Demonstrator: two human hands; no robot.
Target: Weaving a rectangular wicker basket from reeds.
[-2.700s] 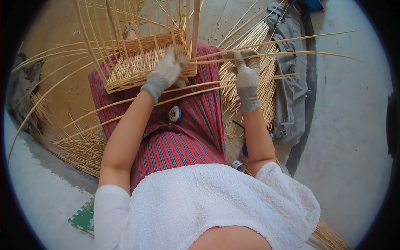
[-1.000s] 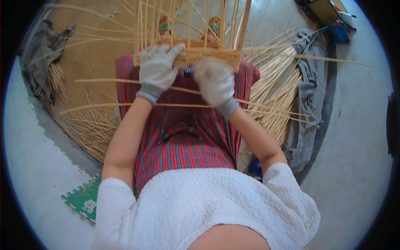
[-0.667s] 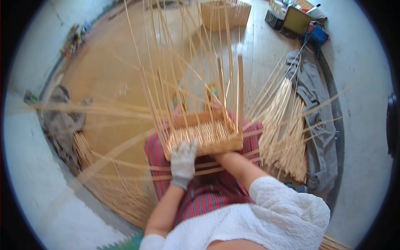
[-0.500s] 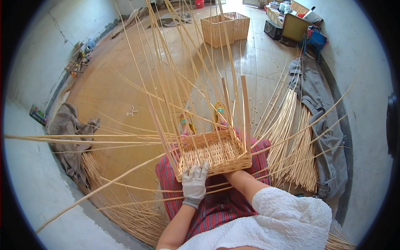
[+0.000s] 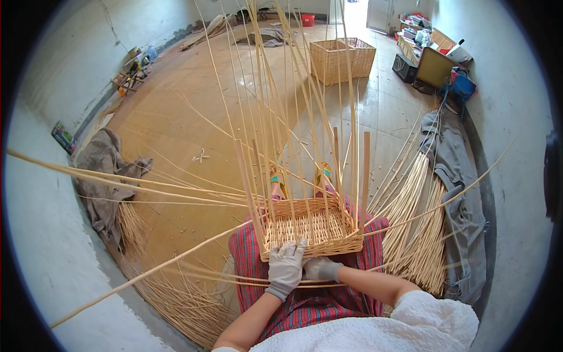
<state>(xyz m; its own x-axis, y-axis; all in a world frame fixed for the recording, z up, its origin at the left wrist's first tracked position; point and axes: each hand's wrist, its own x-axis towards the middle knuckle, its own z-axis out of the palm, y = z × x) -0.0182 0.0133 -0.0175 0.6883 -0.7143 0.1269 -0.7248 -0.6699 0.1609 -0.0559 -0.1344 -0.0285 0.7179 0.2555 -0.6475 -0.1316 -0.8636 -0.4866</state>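
Note:
A half-woven wicker basket (image 5: 311, 224) rests on my lap, its rectangular base and low walls closely woven. Flat wooden stakes stand at its corners, and long thin rods (image 5: 272, 88) rise from the walls. My left hand (image 5: 286, 265), in a pale glove, grips the near wall with its fingers over the rim. Close beside it, my gloved right hand (image 5: 322, 268) is at the outside of the near wall, low down. Its fingers are hidden behind the left hand and the basket's edge. Loose rods (image 5: 258, 280) pass across my lap below both hands.
Long rods (image 5: 146, 267) stick out from the basket to both sides. A bundle of peeled rods (image 5: 410, 229) lies at right by grey cloth (image 5: 460, 176). Darker cloth (image 5: 105, 161) covers another bundle at left. A finished two-part basket (image 5: 343, 63) stands far ahead.
My right hand has come out from beneath the basket to its near side, beside the left. The left still holds the near wall. The whole view has shifted, with the basket lower.

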